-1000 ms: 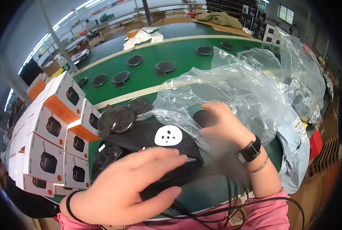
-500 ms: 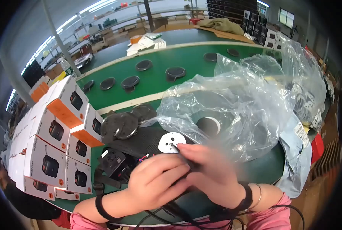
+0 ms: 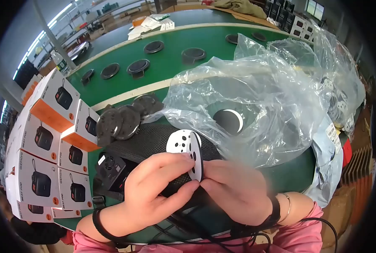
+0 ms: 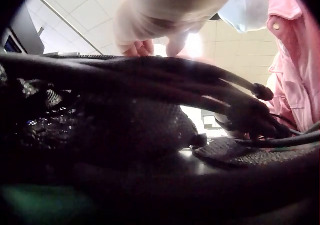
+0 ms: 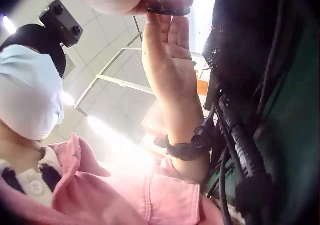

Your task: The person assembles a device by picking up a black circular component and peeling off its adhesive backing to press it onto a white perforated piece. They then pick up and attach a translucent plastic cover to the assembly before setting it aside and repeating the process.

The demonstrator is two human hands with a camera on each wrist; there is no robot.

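Note:
In the head view a thin round disc, white with black holes on one face and dark along its edge, stands upright between my hands. My left hand pinches its left side between fingers and thumb. The right hand, partly blurred, grips it from the right with fingertips at its dark side. Behind it a similar white disc lies on a black mesh pouch. The right wrist view shows the held disc's dark edge between the fingers of both hands.
White product boxes are stacked at the left, beside a black device. Dark round discs lie behind the pouch, others on the green belt. A clear plastic bag spreads rightward around a black-and-white disc. Black cables run below my hands.
My right hand has come from beside the plastic bag to meet the left. The left fingers, spread earlier, now pinch the disc, which has turned to show its white, holed face.

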